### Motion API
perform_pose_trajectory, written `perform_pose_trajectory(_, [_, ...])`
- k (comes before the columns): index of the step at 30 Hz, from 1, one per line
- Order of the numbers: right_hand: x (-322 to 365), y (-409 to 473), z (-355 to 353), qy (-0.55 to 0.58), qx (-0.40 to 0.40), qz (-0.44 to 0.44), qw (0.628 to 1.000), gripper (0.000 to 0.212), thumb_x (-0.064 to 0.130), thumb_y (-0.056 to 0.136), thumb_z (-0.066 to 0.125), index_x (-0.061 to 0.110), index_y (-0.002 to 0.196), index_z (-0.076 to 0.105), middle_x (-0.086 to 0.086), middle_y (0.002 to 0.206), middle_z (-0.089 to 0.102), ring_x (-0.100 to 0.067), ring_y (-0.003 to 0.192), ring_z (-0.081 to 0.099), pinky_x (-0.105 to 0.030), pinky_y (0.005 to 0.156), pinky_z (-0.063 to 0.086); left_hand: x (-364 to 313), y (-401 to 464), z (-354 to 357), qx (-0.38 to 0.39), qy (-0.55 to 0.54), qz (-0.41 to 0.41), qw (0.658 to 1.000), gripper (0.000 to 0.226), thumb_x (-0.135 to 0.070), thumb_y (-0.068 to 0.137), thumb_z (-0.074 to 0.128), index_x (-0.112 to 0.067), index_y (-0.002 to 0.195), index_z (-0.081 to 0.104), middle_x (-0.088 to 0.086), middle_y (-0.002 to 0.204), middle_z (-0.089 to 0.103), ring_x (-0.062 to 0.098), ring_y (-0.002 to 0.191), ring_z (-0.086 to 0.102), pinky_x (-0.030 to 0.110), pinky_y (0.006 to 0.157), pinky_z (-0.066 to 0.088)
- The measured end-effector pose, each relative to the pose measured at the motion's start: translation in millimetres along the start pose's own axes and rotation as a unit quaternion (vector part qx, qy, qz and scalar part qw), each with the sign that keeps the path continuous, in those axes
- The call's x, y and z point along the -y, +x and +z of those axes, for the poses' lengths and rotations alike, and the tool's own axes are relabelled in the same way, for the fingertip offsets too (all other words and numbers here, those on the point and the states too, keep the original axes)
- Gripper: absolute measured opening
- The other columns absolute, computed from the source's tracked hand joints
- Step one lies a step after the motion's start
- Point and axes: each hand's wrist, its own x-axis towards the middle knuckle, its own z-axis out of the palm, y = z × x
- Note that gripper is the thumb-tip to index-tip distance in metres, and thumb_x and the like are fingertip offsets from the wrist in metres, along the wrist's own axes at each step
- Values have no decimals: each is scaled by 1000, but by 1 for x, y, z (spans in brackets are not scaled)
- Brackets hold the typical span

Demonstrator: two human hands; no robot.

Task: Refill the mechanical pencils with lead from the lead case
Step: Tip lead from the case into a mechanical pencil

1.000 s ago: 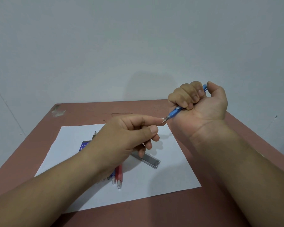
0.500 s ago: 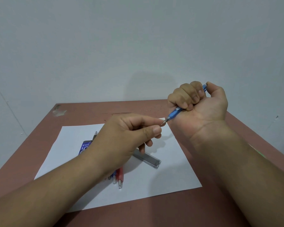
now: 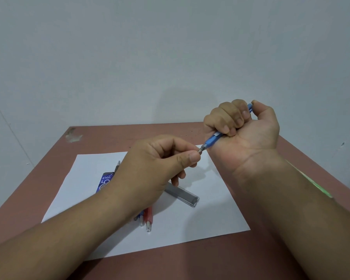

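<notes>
Head view: right hand [image 3: 251, 130] fists the light blue pencil [image 3: 212, 140]; left fingers [image 3: 193, 157] pinch its tip (lead there, if any, snaps easily).

The left hand [image 3: 150, 168] has crept closer to the metal tip of the blue plastic mechanical pencil [image 3: 211, 140]; a second ago there was a small gap, and now its pinched thumb and forefinger touch the tip, the thumb drawn in tighter.
</notes>
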Motion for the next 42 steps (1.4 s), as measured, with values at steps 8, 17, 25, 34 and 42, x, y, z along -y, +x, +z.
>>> perform_pose_trajectory(8, [-4,-2,1,-6,-2,-2,1000,45,41,95,39,16,58,32,4,53,23,-14,39,21,-21,42,28,3,2,-1,-11,6,-3,1000,7,-13,89,72,-12,83,75,-1,69,69,8,57,57,22,53,50])
perform_pose_trajectory(17, [-16,5,-2,-163,3,16,986,38,42,103,49,10,88,63,-4,73,51,-16,62,52,-31,62,55,12,8,-10,-52,41,-33,997,12,-26,91,71,-18,83,76,0,73,71,12,59,59,29,58,52])
perform_pose_trajectory(25, [-25,0,-9,-504,-10,-13,864,21,16,102,60,16,118,74,-5,89,57,-18,81,58,-27,73,55,17,9,-13,-61,198,4,978,16,-36,89,71,-25,78,74,-9,72,69,4,61,57,26,62,50])
perform_pose_trajectory(34, [-24,-11,6,-657,-17,-79,749,14,18,94,71,26,104,77,3,87,77,-9,76,72,-29,76,62,11,10,-10,-8,320,120,940,16,-47,89,61,-36,90,73,-23,88,68,6,83,62,28,71,52])
perform_pose_trajectory(42, [29,-36,16,-774,-28,-80,627,12,24,95,67,31,98,76,17,85,75,4,79,69,-10,69,54,-7,7,16,59,367,162,914,35,-63,89,53,-54,123,55,-43,119,52,-16,111,47,18,89,45])
